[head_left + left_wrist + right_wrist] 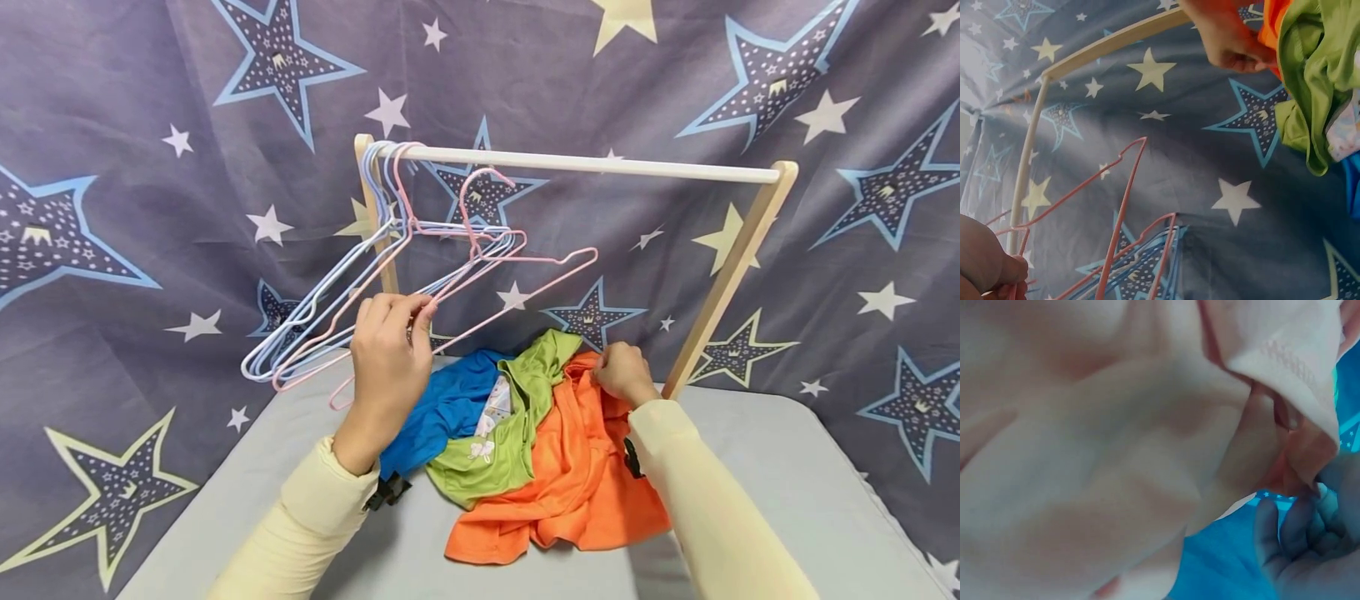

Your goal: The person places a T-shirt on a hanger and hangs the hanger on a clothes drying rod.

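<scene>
Head view: pinching pink hanger (517,259) in left fingers (380,310), orange garment (577,467) in right fingers (610,363); seemingly readying both for hanging, next calling for feeding pink hanger inside.

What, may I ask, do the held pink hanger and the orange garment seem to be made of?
Pink hanger: probably smooth, plastic-coated wire, judging by its thin, evenly coloured rod. Orange garment: matte fabric, given its soft folds; fibre unclear.

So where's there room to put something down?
The grey surface is bare right of the right sleeve, and between it and the left sleeve, in front of the orange garment. Clothes crowd the middle; hangers bunch at the left of the rail.
</scene>
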Available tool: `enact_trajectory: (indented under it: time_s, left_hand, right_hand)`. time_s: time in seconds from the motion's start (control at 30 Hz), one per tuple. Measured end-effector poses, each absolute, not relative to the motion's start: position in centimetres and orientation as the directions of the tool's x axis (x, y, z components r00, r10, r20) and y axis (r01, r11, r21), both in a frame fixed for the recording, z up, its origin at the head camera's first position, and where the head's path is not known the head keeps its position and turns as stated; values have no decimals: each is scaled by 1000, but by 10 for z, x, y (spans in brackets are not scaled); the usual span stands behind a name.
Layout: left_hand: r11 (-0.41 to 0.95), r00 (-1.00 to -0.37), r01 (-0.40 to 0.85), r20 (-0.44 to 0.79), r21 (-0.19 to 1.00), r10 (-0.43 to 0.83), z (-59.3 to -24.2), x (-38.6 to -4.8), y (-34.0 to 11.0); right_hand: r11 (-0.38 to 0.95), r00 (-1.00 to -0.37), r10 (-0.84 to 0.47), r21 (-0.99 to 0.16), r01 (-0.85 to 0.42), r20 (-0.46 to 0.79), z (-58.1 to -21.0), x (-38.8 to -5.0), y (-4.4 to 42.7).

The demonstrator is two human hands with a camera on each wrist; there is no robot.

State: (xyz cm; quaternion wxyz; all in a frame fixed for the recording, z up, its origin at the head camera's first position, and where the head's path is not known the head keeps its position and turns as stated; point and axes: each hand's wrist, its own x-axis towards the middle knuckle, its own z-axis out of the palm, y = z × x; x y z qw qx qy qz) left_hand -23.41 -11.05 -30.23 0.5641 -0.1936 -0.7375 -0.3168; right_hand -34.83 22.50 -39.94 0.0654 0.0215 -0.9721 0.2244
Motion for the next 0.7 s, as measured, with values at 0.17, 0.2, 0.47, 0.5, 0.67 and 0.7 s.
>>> enact_trajectory:
  time_s: [0.17, 0.2, 0.47, 0.5, 0.67, 0.7]
  left_hand:
    - [719, -306, 647, 950, 253, -59, -314, -234, -108]
    - [720, -310, 646, 949, 253, -55, -316, -235, -108]
    - [720, -345, 640, 937, 269, -44, -336, -238, -106]
    - [715, -350, 644, 936, 272, -41, -339, -239, -106]
    - [696, -381, 658, 924, 285, -18, -352, -242, -106]
    - [695, -388, 659, 922, 288, -14, -355, -242, -106]
  right_hand:
    - [895, -980, -12, -435, -98, 197, -398, -345, 227]
    - [893, -977, -12, -438, -107, 213, -398, -345, 228]
    - [864, -965, -16, -482, -145, 262, -392, -342, 230]
    - [860, -965, -13, -489, -145, 263, -390, -342, 230]
    - [859, -958, 16, -495, -133, 286, -382, -342, 230]
    - [855, -957, 18, -501, -135, 288, -381, -342, 230]
